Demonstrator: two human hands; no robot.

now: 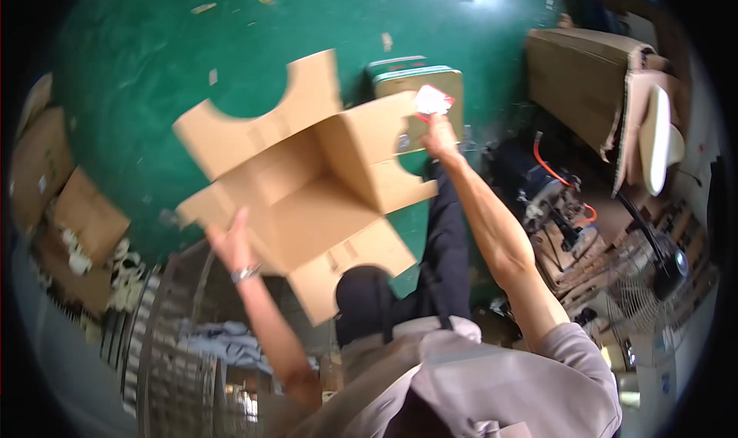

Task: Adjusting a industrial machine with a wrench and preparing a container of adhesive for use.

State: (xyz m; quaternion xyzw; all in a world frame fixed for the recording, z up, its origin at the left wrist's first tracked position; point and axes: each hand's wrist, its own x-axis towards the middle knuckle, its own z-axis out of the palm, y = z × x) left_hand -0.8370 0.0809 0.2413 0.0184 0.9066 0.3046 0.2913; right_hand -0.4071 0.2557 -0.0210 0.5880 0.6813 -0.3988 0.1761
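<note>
An open cardboard box is in front of me, its flaps spread outward and its inside bare. Half-round cutouts shape several of the flaps. My left hand, with a metal band at the wrist, grips the left flap at its near edge; some of its fingers are blurred. Over the right flap, my right hand is closed on a small white-and-red object, too overexposed to name exactly. Just beyond that hand, a flat tan panel with green edges sits on the floor.
Large folded cardboard leans at the right. Nearer are a dark machine with an orange hose and a fan. At left lie cardboard pieces; a wire-mesh cage is close on my left. Scraps dot the green floor.
</note>
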